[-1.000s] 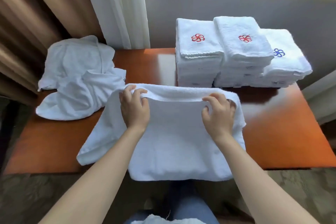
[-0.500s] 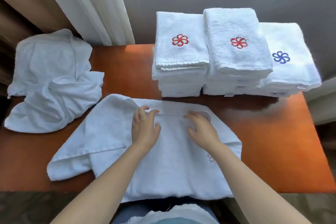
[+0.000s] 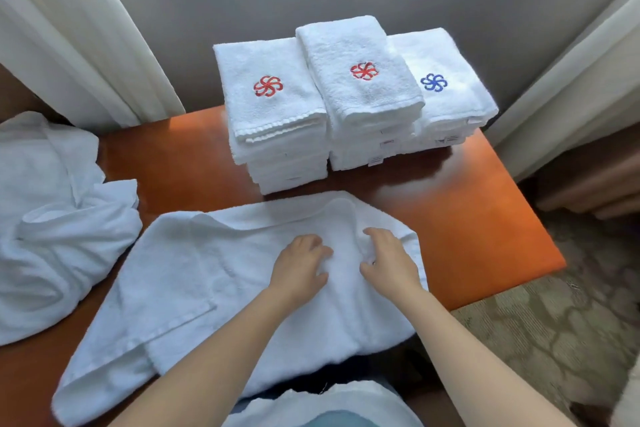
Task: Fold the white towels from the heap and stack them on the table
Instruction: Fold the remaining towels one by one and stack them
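The towel [image 3: 214, 274] we are folding lies spread across the near half of the orange-brown table [image 3: 467, 218]. Its near edge hangs over toward our lap, and a loose flap is doubled over at the left corner. Our left hand [image 3: 301, 265] rests palm-down on its middle with fingers spread flat, pinching nothing. Our right hand [image 3: 389, 262] lies just beside it, fingers arched over a raised ridge of cloth, and we cannot tell whether they nip that ridge or only press it. We judge the terry to be light, thick and limp: it will sag and crease wherever unsupported, yet cling to the table enough not to slide. It is best taken by pinching two corners along the hemmed edge. The unfolded heap [image 3: 52, 218] sits at the left, and three folded stacks [image 3: 363, 97] stand behind.
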`<control>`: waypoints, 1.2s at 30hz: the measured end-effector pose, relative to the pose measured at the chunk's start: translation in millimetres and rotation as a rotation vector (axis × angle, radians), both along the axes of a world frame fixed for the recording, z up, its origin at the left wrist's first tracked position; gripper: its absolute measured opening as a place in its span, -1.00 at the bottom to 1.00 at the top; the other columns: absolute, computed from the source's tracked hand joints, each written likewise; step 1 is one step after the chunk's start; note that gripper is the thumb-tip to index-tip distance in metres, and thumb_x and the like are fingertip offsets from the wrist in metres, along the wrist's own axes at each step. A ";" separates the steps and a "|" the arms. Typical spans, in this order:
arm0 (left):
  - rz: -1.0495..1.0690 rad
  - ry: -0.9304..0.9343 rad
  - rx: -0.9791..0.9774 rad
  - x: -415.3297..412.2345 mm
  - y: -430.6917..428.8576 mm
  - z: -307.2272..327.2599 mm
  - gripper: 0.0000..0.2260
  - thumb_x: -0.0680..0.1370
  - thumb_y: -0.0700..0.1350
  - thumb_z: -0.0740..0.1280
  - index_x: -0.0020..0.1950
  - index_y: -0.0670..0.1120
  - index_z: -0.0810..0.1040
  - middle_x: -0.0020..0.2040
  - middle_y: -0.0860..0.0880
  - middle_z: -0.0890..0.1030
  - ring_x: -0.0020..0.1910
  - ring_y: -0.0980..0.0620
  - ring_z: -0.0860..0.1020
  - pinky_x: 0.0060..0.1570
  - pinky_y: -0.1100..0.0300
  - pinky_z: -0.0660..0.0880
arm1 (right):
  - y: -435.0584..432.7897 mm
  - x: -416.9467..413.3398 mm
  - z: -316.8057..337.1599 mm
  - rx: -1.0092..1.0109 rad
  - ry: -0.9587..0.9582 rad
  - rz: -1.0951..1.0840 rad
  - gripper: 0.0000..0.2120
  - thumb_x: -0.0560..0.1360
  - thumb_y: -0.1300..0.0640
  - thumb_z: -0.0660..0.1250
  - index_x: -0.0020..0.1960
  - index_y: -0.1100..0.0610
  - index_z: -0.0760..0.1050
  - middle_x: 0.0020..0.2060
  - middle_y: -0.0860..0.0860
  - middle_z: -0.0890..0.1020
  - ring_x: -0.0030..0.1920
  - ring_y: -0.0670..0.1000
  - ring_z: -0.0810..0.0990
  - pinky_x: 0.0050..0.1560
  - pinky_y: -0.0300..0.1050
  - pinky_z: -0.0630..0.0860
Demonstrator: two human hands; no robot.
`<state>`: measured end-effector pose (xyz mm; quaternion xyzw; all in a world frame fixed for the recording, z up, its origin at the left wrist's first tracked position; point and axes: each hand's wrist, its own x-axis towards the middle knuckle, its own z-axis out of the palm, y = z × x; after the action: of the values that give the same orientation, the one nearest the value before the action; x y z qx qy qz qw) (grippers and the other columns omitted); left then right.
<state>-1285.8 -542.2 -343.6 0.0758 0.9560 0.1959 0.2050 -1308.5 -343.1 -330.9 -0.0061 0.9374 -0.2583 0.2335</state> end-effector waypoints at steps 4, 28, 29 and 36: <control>-0.138 0.017 -0.051 7.6 -5.7 -7.7 -0.49 0.61 0.06 0.28 0.54 0.07 0.27 0.60 -0.03 0.11 0.58 -0.02 0.06 0.48 0.12 0.14 | -6.8 20.8 -5.3 -0.002 -0.042 -0.070 -0.33 0.51 0.13 0.32 0.55 0.02 0.13 0.55 -0.08 0.15 0.22 0.08 0.52 0.11 0.07 0.54; 0.095 -0.090 -0.141 -63.7 78.6 -20.0 -0.36 0.63 0.08 0.21 0.62 0.15 -0.07 0.62 -0.01 -0.24 0.59 -0.04 -0.24 0.55 -0.01 -0.21 | 64.8 -120.7 -17.4 0.100 0.191 0.248 -0.76 0.49 0.24 0.25 0.15 0.12 0.47 0.35 0.00 0.40 0.14 0.14 0.49 -0.24 -0.08 0.39; 0.103 -0.085 -0.140 -63.6 78.9 -18.0 -0.37 0.63 0.06 0.22 0.62 0.14 -0.03 0.63 -0.02 -0.21 0.60 -0.04 -0.22 0.55 0.00 -0.20 | 65.2 -122.0 -17.3 0.127 0.211 0.263 -0.79 0.50 0.24 0.24 0.12 0.14 0.48 0.30 0.01 0.43 0.07 0.16 0.51 -0.26 -0.08 0.39; 0.395 0.022 0.031 -66.6 85.4 3.9 -0.59 0.59 -0.12 0.27 0.46 0.01 0.41 0.54 -0.01 0.27 0.49 -0.04 0.27 0.32 0.13 0.31 | 68.1 -125.5 -12.2 0.021 0.229 0.214 -0.86 0.59 0.22 0.15 0.08 0.13 0.45 0.06 0.02 0.55 -0.07 0.15 0.55 -0.22 -0.03 0.46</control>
<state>-1352.5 -456.7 -339.7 -0.1082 0.9513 0.2461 0.1508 -1434.0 -275.1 -343.1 -0.1328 0.9546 -0.2196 0.1511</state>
